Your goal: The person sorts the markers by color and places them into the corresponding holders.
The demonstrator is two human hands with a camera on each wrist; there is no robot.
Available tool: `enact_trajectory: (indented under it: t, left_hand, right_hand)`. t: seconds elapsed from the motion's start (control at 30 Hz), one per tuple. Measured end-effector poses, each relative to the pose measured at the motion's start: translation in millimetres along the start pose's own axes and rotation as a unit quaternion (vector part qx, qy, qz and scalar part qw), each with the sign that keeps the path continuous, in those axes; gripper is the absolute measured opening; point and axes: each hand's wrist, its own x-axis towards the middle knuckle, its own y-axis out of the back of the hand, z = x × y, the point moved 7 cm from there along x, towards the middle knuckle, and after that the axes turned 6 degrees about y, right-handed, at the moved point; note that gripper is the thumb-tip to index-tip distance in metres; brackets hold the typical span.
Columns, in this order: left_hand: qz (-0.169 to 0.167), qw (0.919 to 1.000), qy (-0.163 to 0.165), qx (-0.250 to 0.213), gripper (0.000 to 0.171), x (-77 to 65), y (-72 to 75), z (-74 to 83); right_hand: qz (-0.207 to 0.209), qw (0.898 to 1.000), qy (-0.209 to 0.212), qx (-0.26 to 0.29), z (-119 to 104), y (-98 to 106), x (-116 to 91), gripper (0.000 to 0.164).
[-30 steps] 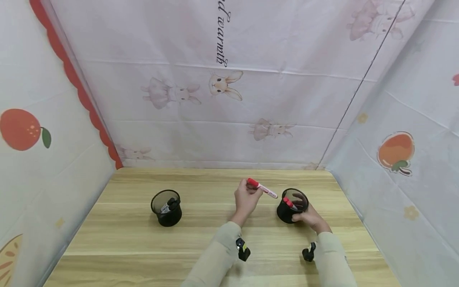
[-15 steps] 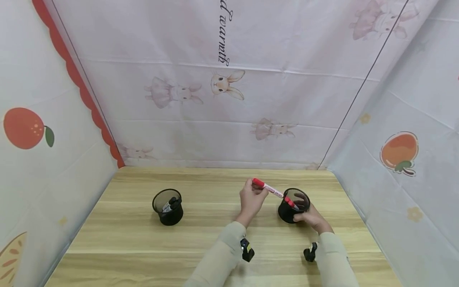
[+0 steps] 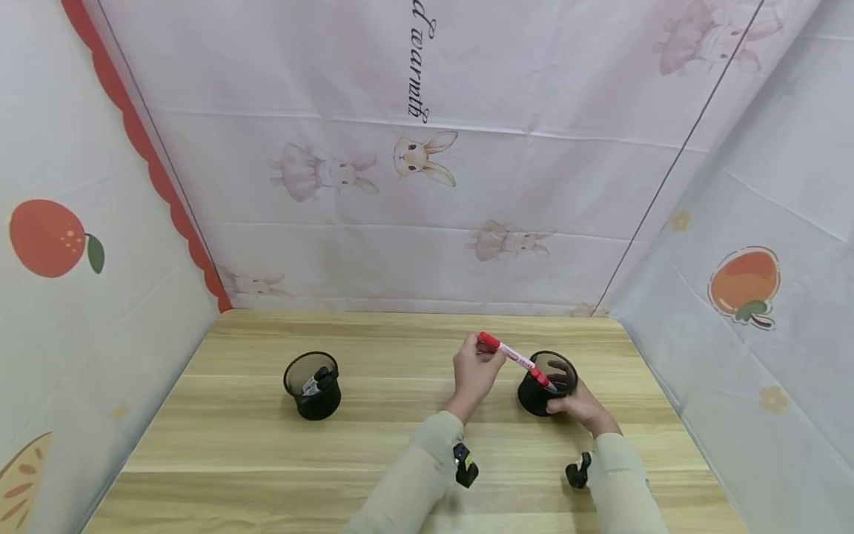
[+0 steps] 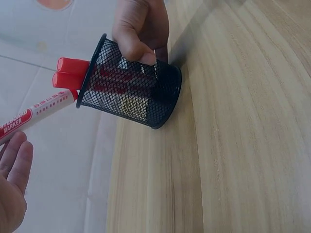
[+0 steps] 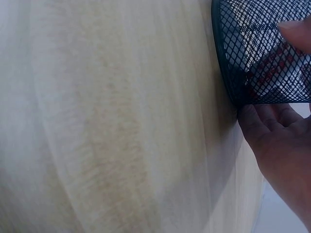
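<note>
My left hand (image 3: 477, 378) pinches a red-capped whiteboard marker (image 3: 512, 354) near its cap, slanting it down to the right. The marker's lower end (image 4: 73, 95) meets the rim of a black mesh pen cup (image 4: 163, 92) in the left wrist view. Two red caps (image 4: 71, 73) of other markers stick out of that cup, their barrels visible through the mesh. My right hand (image 3: 579, 406) grips the cup, thumb on the near side and fingers behind. In the right wrist view, fingers (image 5: 253, 124) curl around near the cup's base.
A second black mesh cup (image 3: 319, 403) stands on the left of the wooden table (image 3: 220, 445), with black-capped markers (image 3: 316, 380) inside. Printed cloth walls rise behind the table and along both sides. A small black camera sits on each wrist.
My left hand has moved right with the marker, bringing its lower end from outside the cup to the rim. My right hand stays on the cup.
</note>
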Motion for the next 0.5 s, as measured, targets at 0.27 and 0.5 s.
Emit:
enact_trajectory:
  t: [0.27, 0.5]
  left_hand:
    - [-0.021, 0.9996, -0.020, 0.004, 0.009, 1.5, -6.3, 1.8]
    - [-0.049, 0.9987, -0.005, -0.010, 0.019, 2.2, -11.4, 2.7]
  right_hand:
    - [0.005, 1.000, -0.004, -0.005, -2, -1, -1, 0.090]
    - [-0.003, 1.000, -0.011, 0.019, -21, -9, -4, 0.087]
